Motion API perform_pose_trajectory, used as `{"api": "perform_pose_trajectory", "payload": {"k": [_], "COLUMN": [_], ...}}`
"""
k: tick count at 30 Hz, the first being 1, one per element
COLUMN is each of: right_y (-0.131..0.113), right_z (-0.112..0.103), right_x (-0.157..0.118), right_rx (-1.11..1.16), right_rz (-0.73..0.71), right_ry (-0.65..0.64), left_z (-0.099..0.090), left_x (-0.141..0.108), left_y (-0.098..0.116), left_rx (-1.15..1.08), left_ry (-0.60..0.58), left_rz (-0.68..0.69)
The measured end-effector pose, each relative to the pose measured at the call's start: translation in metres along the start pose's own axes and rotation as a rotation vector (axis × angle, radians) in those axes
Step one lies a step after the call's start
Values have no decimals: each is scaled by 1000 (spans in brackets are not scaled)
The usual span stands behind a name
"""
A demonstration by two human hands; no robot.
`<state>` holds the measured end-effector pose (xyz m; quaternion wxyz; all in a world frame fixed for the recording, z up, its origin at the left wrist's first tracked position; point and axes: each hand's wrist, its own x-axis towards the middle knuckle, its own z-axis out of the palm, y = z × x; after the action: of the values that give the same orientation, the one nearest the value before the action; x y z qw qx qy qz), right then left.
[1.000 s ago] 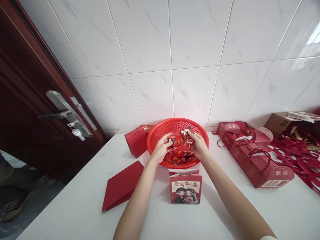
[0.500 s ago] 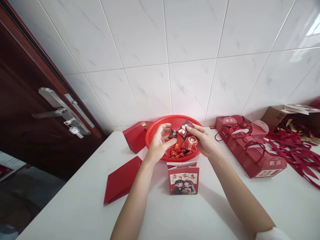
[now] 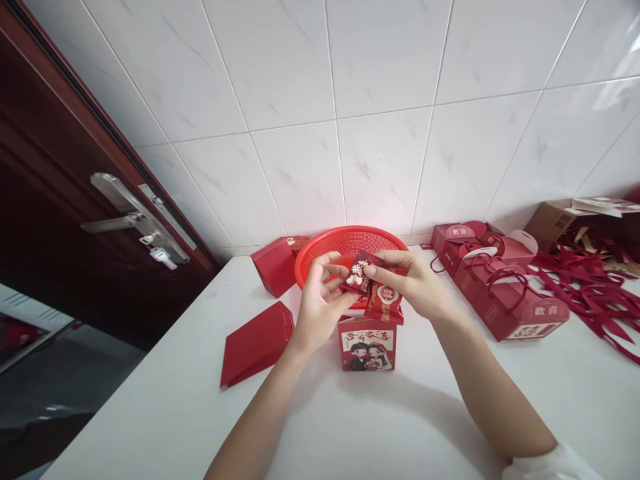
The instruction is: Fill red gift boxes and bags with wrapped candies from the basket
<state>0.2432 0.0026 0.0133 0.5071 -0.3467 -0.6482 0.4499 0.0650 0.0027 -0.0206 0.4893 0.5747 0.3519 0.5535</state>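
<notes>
My right hand pinches a dark red candy packet with pale lettering, along with a brighter red candy packet hanging below it. Curled fingers of my left hand close in at the dark packet's left edge; a small dark wrapped candy there is mostly hidden by them. Both hands are above the near side of a red plastic basket, whose contents they largely cover. Just below the packets, a small red gift box with a cartoon couple on its front stands upright on the white table.
Left of the basket are a red folded carton lying flat and an upright red box. To the right stand several handled red gift boxes, red ribbons and a cardboard box. A tiled wall rises behind.
Both hands have drawn the packets up out of the basket and nearer, above the gift box's back edge. The view has shifted slightly.
</notes>
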Motion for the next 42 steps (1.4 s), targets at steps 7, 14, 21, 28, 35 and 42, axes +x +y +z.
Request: {"api": "perform_pose_trajectory", "payload": {"k": [7, 14, 21, 28, 35, 42], "right_y": [-5, -13, -4, 0, 10, 35], "right_z": [-15, -36, -23, -6, 3, 12], "right_x": [-8, -15, -11, -5, -5, 4], "right_rx": [-56, -198, -248, -215, -288, -298], "right_rz": [-28, -9, -29, -85, -280, -432], "right_ry": [45, -90, -227, -154, -76, -211], "left_z": [-19, -28, -31, -37, -41, -39], "left_x": [-10, -9, -4, -5, -3, -1], "left_y": [7, -5, -10, -3, -10, -5], "left_rx": [329, 422, 402, 338, 356, 321], "left_ry": [-197, -368, -369, -399, -459, -536], "left_rz": [73, -82, -247, -219, -247, -313]}}
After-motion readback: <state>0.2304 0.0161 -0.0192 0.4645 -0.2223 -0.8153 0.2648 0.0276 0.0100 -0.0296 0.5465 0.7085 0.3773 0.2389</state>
